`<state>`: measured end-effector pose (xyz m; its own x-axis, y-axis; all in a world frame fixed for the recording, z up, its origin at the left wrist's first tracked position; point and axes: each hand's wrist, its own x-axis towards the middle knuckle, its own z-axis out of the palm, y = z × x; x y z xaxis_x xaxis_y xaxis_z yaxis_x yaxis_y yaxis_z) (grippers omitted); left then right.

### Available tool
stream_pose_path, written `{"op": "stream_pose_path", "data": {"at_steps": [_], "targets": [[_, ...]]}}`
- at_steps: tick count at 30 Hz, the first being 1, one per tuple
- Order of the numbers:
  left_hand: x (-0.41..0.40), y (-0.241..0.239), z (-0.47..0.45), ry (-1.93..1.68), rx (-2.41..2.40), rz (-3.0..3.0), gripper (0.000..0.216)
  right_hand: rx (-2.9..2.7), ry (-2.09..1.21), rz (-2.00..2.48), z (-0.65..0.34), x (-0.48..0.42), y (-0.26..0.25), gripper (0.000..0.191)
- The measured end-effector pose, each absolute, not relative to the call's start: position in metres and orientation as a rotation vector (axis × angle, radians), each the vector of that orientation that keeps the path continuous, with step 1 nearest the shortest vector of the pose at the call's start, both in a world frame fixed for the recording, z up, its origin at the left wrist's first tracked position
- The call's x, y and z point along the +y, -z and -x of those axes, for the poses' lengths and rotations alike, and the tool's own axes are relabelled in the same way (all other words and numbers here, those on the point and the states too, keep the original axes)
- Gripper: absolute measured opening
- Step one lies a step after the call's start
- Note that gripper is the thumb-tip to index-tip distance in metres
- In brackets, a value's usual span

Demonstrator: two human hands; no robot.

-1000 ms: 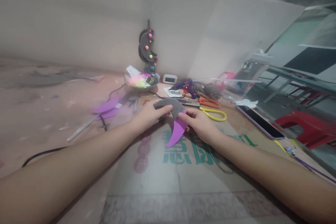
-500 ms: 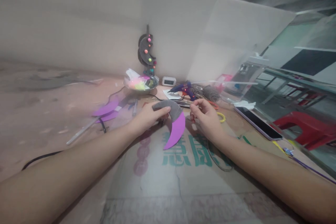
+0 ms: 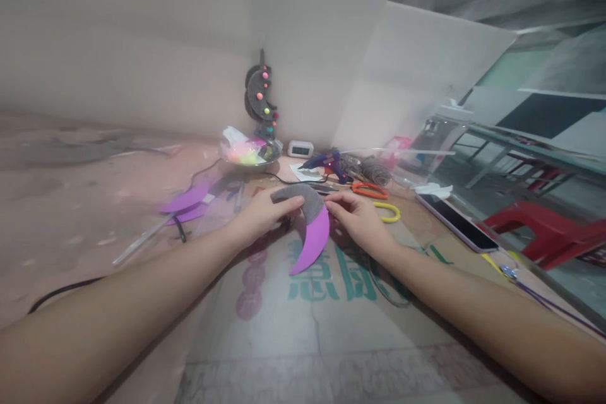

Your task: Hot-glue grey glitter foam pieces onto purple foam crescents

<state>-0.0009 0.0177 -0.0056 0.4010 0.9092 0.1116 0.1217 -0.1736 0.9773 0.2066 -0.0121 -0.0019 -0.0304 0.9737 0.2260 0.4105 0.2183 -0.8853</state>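
A purple crescent-shaped cutout (image 3: 316,238) is held upright above the cardboard, its upper part wrapped in grey yarn (image 3: 311,201). My left hand (image 3: 262,213) grips the wrapped top end, thumb pressed on the front. At the crescent's right edge, my right hand (image 3: 358,219) has thumb and forefinger pinched on what looks like the yarn's loose strand. That strand (image 3: 389,301) loops down onto the cardboard below my right wrist. The purple lower tip of the crescent is bare. My left fingers behind the crescent are hidden.
Behind lie a glue gun (image 3: 334,165), grey yarn balls (image 3: 376,170), orange-handled scissors (image 3: 370,190) and a yellow ring handle (image 3: 389,213). A bowl of craft pieces (image 3: 250,161) stands beneath a decorated hanging crescent (image 3: 259,95). Purple cutouts (image 3: 187,201) lie left, a phone (image 3: 457,222) right.
My right hand has moved left and a little down, from apart to right at the crescent's edge. My left hand keeps its hold on the crescent. The view has shifted slightly.
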Motion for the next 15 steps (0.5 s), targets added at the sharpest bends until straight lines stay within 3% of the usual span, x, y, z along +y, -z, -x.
{"op": "stream_pose_path", "data": {"at_steps": [5,11,13,15], "targets": [[0.019,0.008,0.001,-0.897,0.910,-1.581,0.037,-1.632,-0.860,1.313,-0.207,-0.008,0.003,0.027],[0.023,0.013,-0.001,-0.971,0.890,-1.453,0.035,-1.523,-0.527,1.146,-0.209,-0.012,0.000,0.022],[0.022,0.011,-0.002,-0.995,0.877,-1.415,0.034,-1.514,-0.557,1.131,-0.210,-0.016,-0.001,0.018],[0.020,0.008,-0.003,-1.014,0.857,-1.371,0.033,-1.588,-0.684,1.150,-0.209,-0.019,-0.001,0.028]]}}
